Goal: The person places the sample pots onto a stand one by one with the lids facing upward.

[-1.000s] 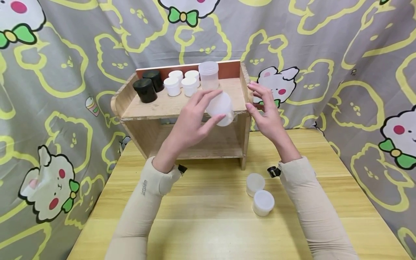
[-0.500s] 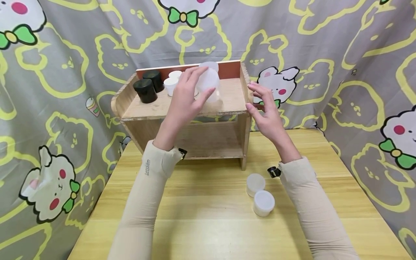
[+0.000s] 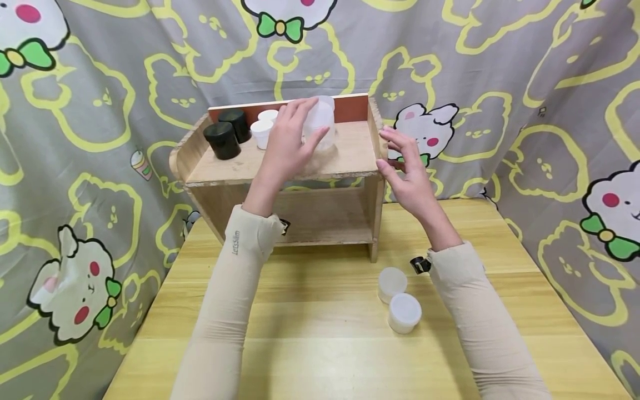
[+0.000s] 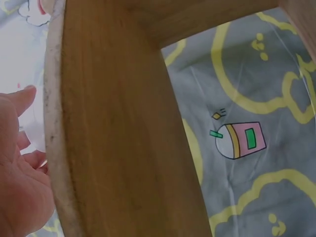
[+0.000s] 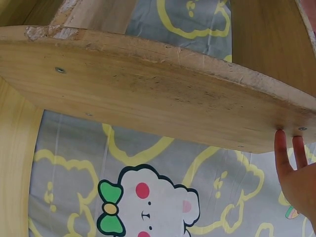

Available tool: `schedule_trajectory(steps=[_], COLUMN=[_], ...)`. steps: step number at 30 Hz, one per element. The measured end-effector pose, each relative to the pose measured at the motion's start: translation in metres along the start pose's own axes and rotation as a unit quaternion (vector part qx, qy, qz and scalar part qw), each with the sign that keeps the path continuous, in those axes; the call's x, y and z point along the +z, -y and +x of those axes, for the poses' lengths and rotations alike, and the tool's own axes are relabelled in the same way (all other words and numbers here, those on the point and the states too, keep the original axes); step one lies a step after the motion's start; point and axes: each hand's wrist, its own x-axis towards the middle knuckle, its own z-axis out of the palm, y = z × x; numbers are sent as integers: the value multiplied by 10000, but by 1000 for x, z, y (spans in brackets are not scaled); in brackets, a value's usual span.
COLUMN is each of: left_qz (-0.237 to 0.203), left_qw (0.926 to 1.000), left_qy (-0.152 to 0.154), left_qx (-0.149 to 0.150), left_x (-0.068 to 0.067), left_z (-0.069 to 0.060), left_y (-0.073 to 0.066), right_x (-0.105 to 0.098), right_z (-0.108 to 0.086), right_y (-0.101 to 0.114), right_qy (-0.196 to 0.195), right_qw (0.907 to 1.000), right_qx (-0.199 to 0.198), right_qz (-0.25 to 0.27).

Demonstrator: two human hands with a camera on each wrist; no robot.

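My left hand (image 3: 290, 141) holds a translucent white jar (image 3: 321, 118) between thumb and fingers, at the upper shelf (image 3: 352, 158) of a small wooden rack. Behind it stands another translucent jar (image 3: 327, 101), mostly covered. In the left wrist view the left hand (image 4: 22, 182) shows beside the shelf board (image 4: 123, 128), the jar only a pale blur. My right hand (image 3: 412, 175) touches the rack's right side panel. Straight fingertips rest on that panel's outer face (image 5: 163, 98) in the right wrist view, where part of the right hand (image 5: 298, 190) appears.
Two black jars (image 3: 223, 141) and small white jars (image 3: 261, 133) stand on the upper shelf; my left hand hides some white ones. Two translucent lidded jars (image 3: 405, 314) sit on the wooden table (image 3: 320, 361) near my right forearm. A patterned curtain (image 3: 540, 166) surrounds the table.
The left hand has carried the translucent jar up and back, from the shelf's front edge to in front of the other translucent jar. The right hand stays at the side panel.
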Motion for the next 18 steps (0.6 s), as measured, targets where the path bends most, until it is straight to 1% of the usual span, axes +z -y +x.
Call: schedule_trajectory(steps=[6,10,12,18], left_qz=[29,-15,-42,-68], left_qw=[9999,9999,9999,9996], left_qy=[103,86,34,-264], left_qx=[-110,-125,-118,-48], left_x=[2,4,6,17], left_z=[0,-1,-1,-2], left_y=[5,9,11,16], right_x=[2,2,2,2], right_z=[0,0,1,1], right_y=[1,1,1,1], right_qy=[-5,-21,-11,-35], right_qw=[10000,10000,10000,10000], right_qx=[37,21,1,17], right_qz=[14,0,5,24])
